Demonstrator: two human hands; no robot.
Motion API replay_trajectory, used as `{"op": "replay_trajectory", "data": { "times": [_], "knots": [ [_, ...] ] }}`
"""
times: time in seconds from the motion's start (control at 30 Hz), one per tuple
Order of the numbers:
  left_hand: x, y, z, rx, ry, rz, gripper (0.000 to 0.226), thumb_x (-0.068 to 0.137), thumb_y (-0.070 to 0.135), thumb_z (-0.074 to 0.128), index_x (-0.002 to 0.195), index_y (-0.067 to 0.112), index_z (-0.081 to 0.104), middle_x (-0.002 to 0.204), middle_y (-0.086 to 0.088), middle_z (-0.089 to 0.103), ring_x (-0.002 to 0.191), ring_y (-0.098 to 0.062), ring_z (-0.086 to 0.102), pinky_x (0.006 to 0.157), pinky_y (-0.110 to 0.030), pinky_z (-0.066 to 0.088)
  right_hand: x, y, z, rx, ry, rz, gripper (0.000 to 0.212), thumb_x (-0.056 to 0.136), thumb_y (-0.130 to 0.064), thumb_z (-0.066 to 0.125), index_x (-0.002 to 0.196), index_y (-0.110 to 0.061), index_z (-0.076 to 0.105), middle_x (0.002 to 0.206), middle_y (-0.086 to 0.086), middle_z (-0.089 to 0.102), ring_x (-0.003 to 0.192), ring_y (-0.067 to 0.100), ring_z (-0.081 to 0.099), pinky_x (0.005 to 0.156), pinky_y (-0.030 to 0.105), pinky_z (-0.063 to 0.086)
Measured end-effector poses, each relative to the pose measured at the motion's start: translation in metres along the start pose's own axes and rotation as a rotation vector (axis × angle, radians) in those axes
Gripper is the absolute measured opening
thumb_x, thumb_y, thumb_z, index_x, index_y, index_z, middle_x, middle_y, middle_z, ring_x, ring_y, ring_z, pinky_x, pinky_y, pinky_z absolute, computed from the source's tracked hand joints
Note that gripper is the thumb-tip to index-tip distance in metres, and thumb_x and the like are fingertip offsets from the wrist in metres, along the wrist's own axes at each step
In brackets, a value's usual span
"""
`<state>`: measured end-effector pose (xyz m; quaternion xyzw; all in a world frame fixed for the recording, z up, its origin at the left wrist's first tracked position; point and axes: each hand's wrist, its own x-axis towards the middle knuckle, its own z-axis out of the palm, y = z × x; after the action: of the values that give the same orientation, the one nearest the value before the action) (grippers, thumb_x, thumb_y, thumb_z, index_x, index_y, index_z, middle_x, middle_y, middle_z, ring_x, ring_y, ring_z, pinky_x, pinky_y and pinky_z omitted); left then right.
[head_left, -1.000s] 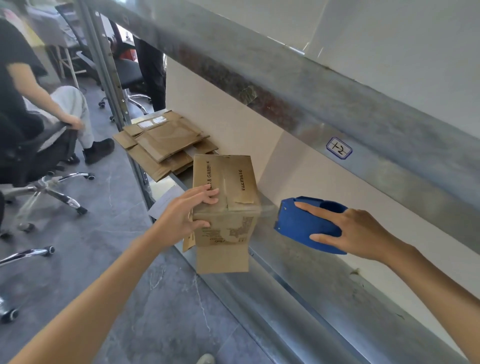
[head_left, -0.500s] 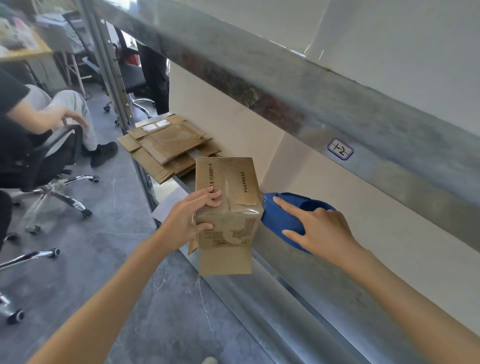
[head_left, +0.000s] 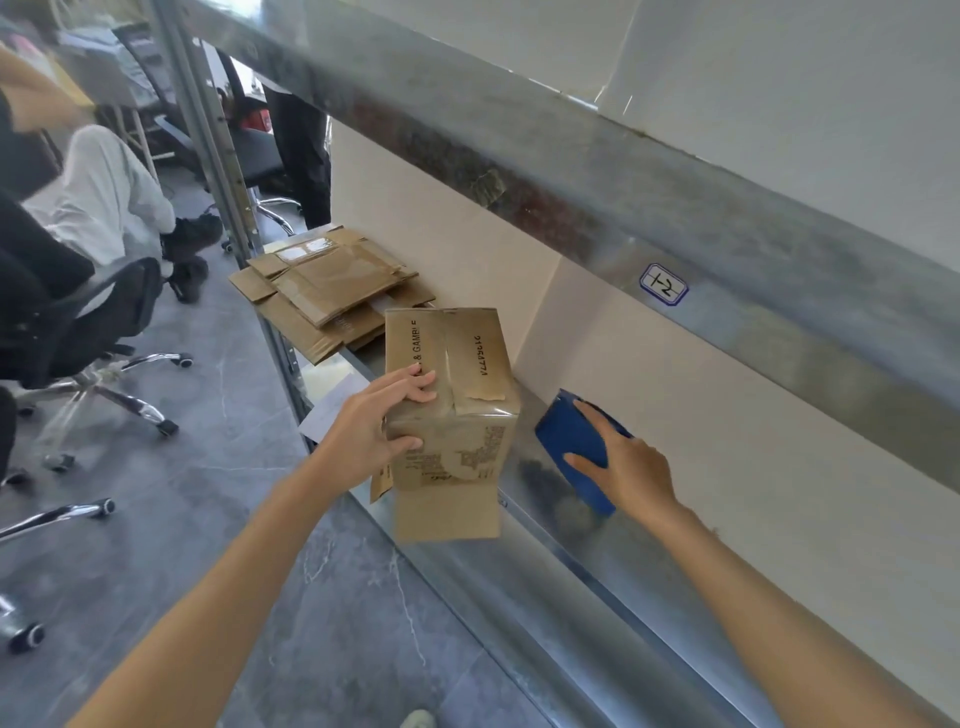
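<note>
1 cardbd box (head_left: 467, 374), 1 blue tool (head_left: 565, 435), 1 flat-carton stack (head_left: 332, 291).

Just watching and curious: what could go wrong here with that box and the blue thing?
The cardboard box overhangs the shelf edge, held by the left hand alone; it might tip to the floor. Its lower flap hangs loose, so anything inside could slip out. The blue tool in the right hand sits close by and could knock the box.
</note>
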<state>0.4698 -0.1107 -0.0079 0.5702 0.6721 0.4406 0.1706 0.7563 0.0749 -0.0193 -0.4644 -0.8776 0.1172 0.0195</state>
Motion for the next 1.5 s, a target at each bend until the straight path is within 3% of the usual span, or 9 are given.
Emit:
{"op": "replay_trajectory", "data": {
  "times": [0.27, 0.4, 0.6, 0.77, 0.87, 1.03, 1.2, 1.33, 1.5],
  "knots": [
    [0.001, 0.000, 0.002, -0.023, 0.003, 0.008, 0.060, 0.067, 0.001, 0.086, 0.117, 0.026, 0.062, 0.136, 0.022, 0.050, 0.140, -0.001, 0.036, 0.114, -0.041, 0.038, -0.033, 0.063, 0.050, 0.160, 0.066, 0.179, 0.069, 0.091, -0.060, 0.053, 0.150, -0.044, 0.020, 0.079, -0.001, 0.068, 0.053, 0.012, 0.057, 0.050, 0.028, 0.045],
    [0.001, 0.001, 0.003, -0.050, 0.007, -0.009, 0.059, 0.067, -0.001, 0.086, 0.115, 0.025, 0.062, 0.137, 0.015, 0.053, 0.141, -0.005, 0.036, 0.114, -0.044, 0.038, -0.038, 0.066, 0.055, 0.275, 0.042, 0.178, 0.070, 0.090, -0.059, 0.055, 0.148, -0.047, 0.017, 0.095, -0.005, 0.065, 0.064, 0.016, 0.063, 0.059, 0.036, 0.054],
    [0.000, 0.003, 0.003, -0.047, 0.012, -0.012, 0.058, 0.067, -0.004, 0.085, 0.115, 0.020, 0.063, 0.140, 0.003, 0.055, 0.142, -0.010, 0.037, 0.114, -0.046, 0.037, -0.031, 0.073, 0.042, 0.487, -0.052, 0.105, 0.069, 0.093, -0.050, 0.059, 0.151, -0.039, 0.023, 0.149, -0.009, 0.040, 0.131, 0.018, 0.044, 0.101, 0.036, 0.041],
    [0.001, 0.008, 0.003, -0.036, 0.004, -0.022, 0.056, 0.067, 0.005, 0.088, 0.116, 0.020, 0.064, 0.139, 0.007, 0.055, 0.142, -0.008, 0.035, 0.114, -0.049, 0.037, -0.030, 0.073, 0.024, 0.284, -0.047, 0.161, 0.059, 0.093, -0.062, 0.046, 0.147, -0.047, 0.026, 0.104, -0.003, 0.044, 0.078, 0.014, 0.057, 0.072, 0.034, 0.051],
    [0.001, 0.011, 0.004, -0.050, 0.010, -0.027, 0.054, 0.067, 0.017, 0.090, 0.115, 0.019, 0.065, 0.139, 0.011, 0.055, 0.142, -0.003, 0.035, 0.115, -0.048, 0.036, -0.026, 0.057, 0.008, 0.118, 0.018, 0.206, 0.056, 0.095, -0.062, 0.038, 0.146, -0.044, 0.022, 0.108, 0.002, 0.046, 0.093, 0.024, 0.055, 0.071, 0.040, 0.053],
    [0.003, 0.010, 0.004, -0.096, 0.037, -0.053, 0.046, 0.070, 0.025, 0.086, 0.110, 0.027, 0.065, 0.136, 0.015, 0.056, 0.140, 0.002, 0.035, 0.115, -0.045, 0.036, -0.008, -0.012, -0.017, 0.242, 0.184, -0.190, 0.059, 0.093, -0.050, 0.057, 0.145, -0.032, 0.037, 0.130, -0.004, 0.045, 0.120, 0.016, 0.043, 0.089, 0.037, 0.049],
    [0.005, 0.009, 0.005, -0.109, 0.041, -0.058, 0.041, 0.072, 0.013, 0.084, 0.110, 0.012, 0.069, 0.134, 0.003, 0.060, 0.139, -0.004, 0.040, 0.113, -0.044, 0.039, 0.015, -0.090, -0.024, 0.328, 0.100, -0.524, 0.071, 0.083, -0.060, 0.065, 0.145, -0.035, 0.039, 0.149, -0.014, 0.037, 0.137, 0.005, 0.032, 0.109, 0.026, 0.028],
    [0.004, 0.009, 0.003, -0.080, 0.043, -0.056, 0.043, 0.072, 0.014, 0.085, 0.112, 0.009, 0.069, 0.135, 0.003, 0.060, 0.138, -0.004, 0.040, 0.114, -0.040, 0.039, 0.029, -0.101, -0.012, 0.423, 0.070, -0.532, 0.063, 0.082, -0.047, 0.074, 0.138, -0.027, 0.053, 0.145, -0.012, 0.046, 0.133, -0.002, 0.031, 0.111, 0.021, 0.026],
    [0.007, 0.009, 0.003, -0.080, 0.036, -0.047, 0.042, 0.074, 0.015, 0.083, 0.113, 0.010, 0.069, 0.136, 0.001, 0.060, 0.139, -0.008, 0.040, 0.114, -0.041, 0.038, 0.036, -0.096, -0.002, 0.438, 0.131, -0.526, 0.053, 0.081, -0.043, 0.075, 0.130, -0.027, 0.061, 0.136, -0.015, 0.054, 0.124, -0.022, 0.023, 0.098, -0.004, 0.014]
  ]
}}
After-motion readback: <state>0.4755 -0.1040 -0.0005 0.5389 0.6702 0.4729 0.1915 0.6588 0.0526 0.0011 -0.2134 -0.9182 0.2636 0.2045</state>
